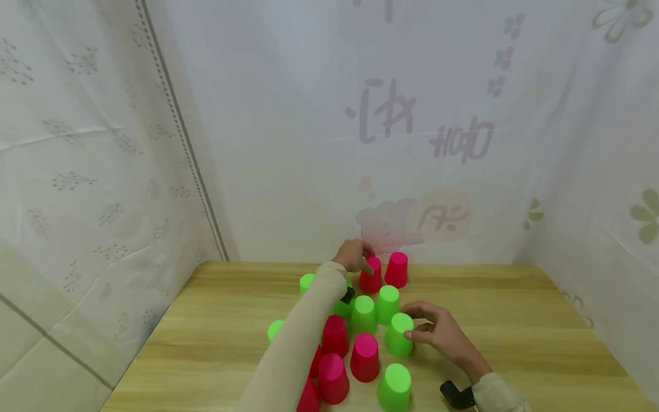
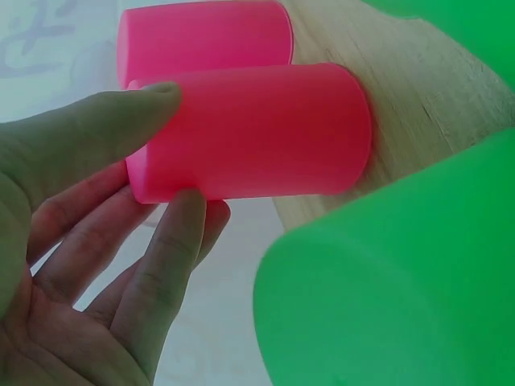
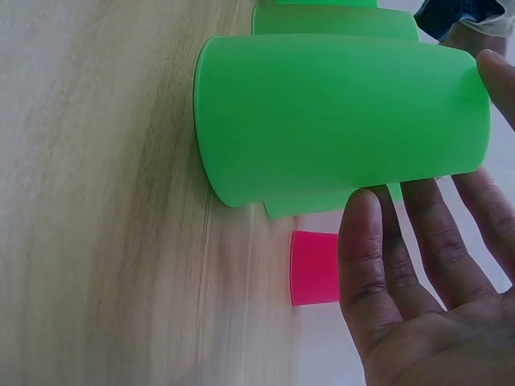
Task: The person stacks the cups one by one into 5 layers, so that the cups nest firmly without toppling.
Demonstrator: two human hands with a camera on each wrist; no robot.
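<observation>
At the back of the table, my left hand (image 1: pixel 352 256) holds an upside-down pink cup (image 1: pixel 370 279) near its top. The left wrist view has its thumb on one side of that cup (image 2: pixel 257 133) and fingers on the other. A second pink cup (image 1: pixel 396 270) stands just right of it. Farther forward, my right hand (image 1: pixel 437 331) grips a green cup (image 1: pixel 399 339) from the right. The right wrist view shows the thumb at the cup's (image 3: pixel 338 112) narrow end and fingertips along its side. Its wide rim is down at the wood.
Green cups (image 1: pixel 363 315) and pink cups (image 1: pixel 365 360) stand upside down in a cluster between the arms, partly hidden by the left sleeve (image 1: pixel 296 337). One green cup (image 1: pixel 395 389) is at the front. A patterned cloth (image 1: pixel 288 143) hangs behind the wooden table (image 1: pixel 504 320).
</observation>
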